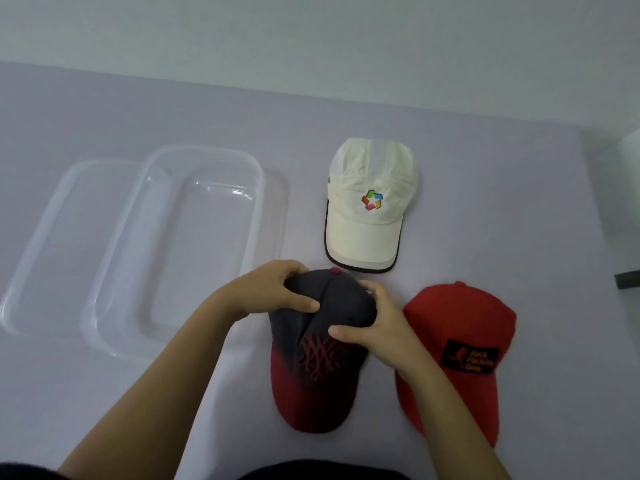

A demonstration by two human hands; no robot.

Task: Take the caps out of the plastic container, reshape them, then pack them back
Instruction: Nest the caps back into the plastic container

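The fingers (294, 271) of the left hand (270, 292) curl over the far left side of the crown of a dark grey fabric cap (311, 368) with a dark red brim. The thumb presses the near side, so the crown is pinched between them. The right hand (375, 327) grips the crown's right side the same way: its fingers wrap round the far edge and its thumb lies across the front panel, just above a red stitched pattern. Between the two hands the fabric is creased into a fold that runs up toward the red top button.

The cap lies on a pale lilac bench (485, 188), brim pointing toward the person. Just beside it on the right lies a bright red fabric cap (460, 327) with a black patch, partly crossed by the right forearm. Beyond both and apart from them rests a cream cap (370, 230) with a multicoloured logo and a dark-edged brim.

To the left stands a clear rectangular plastic container (138, 216), its near right corner close to the left wrist. It overlaps a flat clear plastic lid (45, 237) — whether it sits on the lid I cannot tell.
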